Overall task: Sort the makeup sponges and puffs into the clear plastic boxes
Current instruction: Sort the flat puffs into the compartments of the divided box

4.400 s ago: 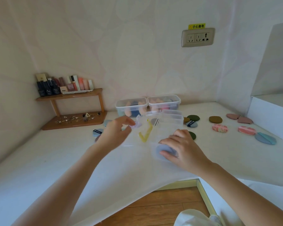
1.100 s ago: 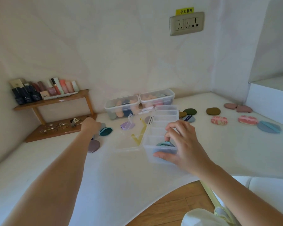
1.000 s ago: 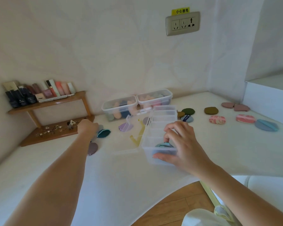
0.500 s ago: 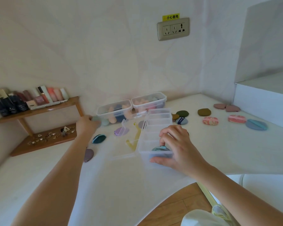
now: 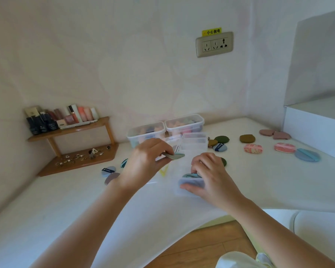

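Flat grey-green puff (image 5: pixel 173 156) between left fingers (image 5: pixel 163 148)

Flat grey puff (image 5: pixel 173 156) beside clear box (image 5: pixel 194 146)

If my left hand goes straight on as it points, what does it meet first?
Probably the clear plastic divided box: the left hand, pinching a flat grey-green puff, points right at its open compartments. Depth unclear.

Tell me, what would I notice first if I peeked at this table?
The two hands in the middle: the left hand pinches a grey-green puff while the right hand grips the near end of the clear divided box. Next, the colourful puffs scattered on the right of the white table, like the pink marbled puff and the blue puff.
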